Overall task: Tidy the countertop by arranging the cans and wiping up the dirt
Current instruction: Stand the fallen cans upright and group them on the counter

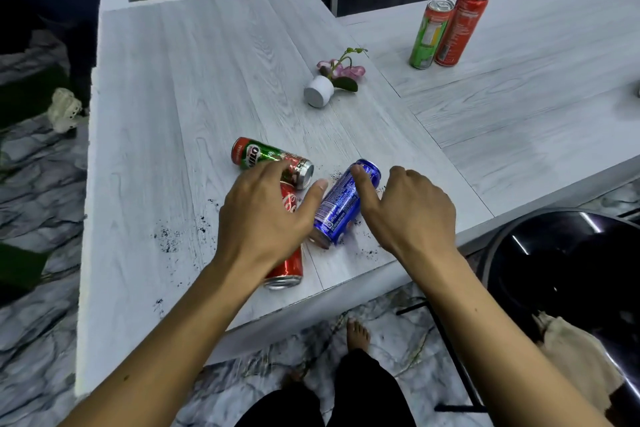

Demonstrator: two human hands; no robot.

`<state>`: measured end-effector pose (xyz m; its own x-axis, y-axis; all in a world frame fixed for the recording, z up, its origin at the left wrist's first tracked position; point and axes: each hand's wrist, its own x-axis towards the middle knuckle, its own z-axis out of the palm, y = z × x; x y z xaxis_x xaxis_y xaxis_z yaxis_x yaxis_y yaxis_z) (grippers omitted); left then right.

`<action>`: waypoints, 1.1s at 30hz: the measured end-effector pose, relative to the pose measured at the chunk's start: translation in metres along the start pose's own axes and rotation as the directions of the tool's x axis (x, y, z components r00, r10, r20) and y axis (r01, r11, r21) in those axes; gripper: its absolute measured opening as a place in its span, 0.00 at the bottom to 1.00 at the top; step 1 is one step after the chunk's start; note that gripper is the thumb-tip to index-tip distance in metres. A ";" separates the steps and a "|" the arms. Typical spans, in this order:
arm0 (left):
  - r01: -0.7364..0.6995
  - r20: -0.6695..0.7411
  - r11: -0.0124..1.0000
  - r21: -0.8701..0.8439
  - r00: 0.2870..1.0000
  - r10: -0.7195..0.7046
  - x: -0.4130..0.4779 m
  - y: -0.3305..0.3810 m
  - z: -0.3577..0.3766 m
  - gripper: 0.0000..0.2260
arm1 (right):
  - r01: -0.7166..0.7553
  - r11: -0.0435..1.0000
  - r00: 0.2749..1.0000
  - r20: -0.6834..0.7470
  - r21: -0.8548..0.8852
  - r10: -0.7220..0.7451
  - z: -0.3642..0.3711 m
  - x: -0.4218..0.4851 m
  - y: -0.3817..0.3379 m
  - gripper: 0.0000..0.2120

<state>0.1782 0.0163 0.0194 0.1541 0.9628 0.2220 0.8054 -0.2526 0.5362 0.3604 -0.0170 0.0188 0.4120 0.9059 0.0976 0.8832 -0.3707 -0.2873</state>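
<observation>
Dark crumbs of dirt (168,239) speckle the near left part of the pale wood-grain bench (166,87), with more scattered around the fallen cans. A green Milo can (263,157) lies on its side, its silver end turned right. Just below it a red Coca-Cola can (289,265) lies flat too, mostly covered by the left hand (266,215), whose grip is spread wide above the can; whether the palm touches it I cannot tell. Beside it a blue can (341,203) lies tilted, and the right hand (412,211) has its thumb pressed on it, the other fingers curled behind, the grip not closed round it. Farther back a small white flowerpot (319,91) is tipped over. Far right, a green-and-red can (429,35) and a red can (460,28) stand upright, touching.
</observation>
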 end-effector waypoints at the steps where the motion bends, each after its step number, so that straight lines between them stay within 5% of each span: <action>1: 0.025 0.002 1.000 0.001 1.000 -0.025 -0.003 -0.004 -0.002 0.26 | -0.020 1.000 1.000 0.012 0.006 0.020 0.000 -0.002 -0.002 0.30; 17: 0.233 0.031 0.963 0.134 0.970 -0.240 -0.022 -0.027 0.003 0.36 | -0.208 0.973 0.971 0.140 0.097 0.194 0.024 0.004 -0.015 0.33; 25: 0.319 0.160 0.939 0.131 0.928 -0.337 -0.021 -0.029 0.005 0.27 | -0.307 0.931 0.933 0.254 0.198 0.254 0.027 0.015 -0.019 0.35; 33: 0.379 0.195 0.921 0.088 0.901 -0.389 -0.017 -0.035 0.006 0.26 | -0.423 0.825 0.878 0.396 0.375 0.270 0.025 0.019 -0.016 0.23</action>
<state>0.1512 0.0093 -0.0081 -0.0630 0.9839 -0.1670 0.8507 0.1404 0.5066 0.3486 0.0115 0.0020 0.5112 0.7763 -0.3689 0.4703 -0.6118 -0.6360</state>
